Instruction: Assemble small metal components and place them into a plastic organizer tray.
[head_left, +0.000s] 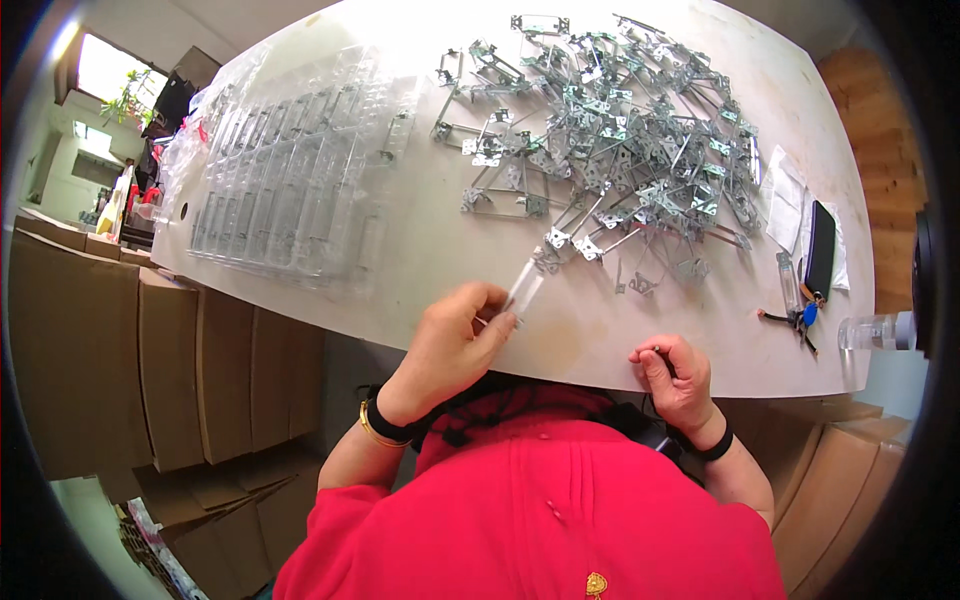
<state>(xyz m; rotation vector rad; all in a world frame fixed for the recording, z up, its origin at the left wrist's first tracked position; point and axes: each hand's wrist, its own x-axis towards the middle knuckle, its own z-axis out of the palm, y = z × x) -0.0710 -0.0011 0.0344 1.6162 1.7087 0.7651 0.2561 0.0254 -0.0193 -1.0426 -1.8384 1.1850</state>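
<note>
My left hand (462,333) pinches a slim, pale strip-shaped piece (525,284) between thumb and fingers, its far end by the near edge of the metal pile. What the strip is made of is unclear. My right hand (677,376) is held closed over the table's front edge, with a tiny dark spot at its fingertips that is too small to name. Ahead of both hands lies a tangled heap of silvery metal brackets (640,150) with thin rods and perforated end plates. A few loose bracket pieces (640,284) lie at its near side.
Stacked clear plastic trays (290,190) with long slots sit at the left of the white table (420,270). To the right are a black phone-like case (820,248), white packets (786,200), keys (808,315) and a clear bottle (875,332). Cardboard boxes (80,350) stand left, below the tabletop.
</note>
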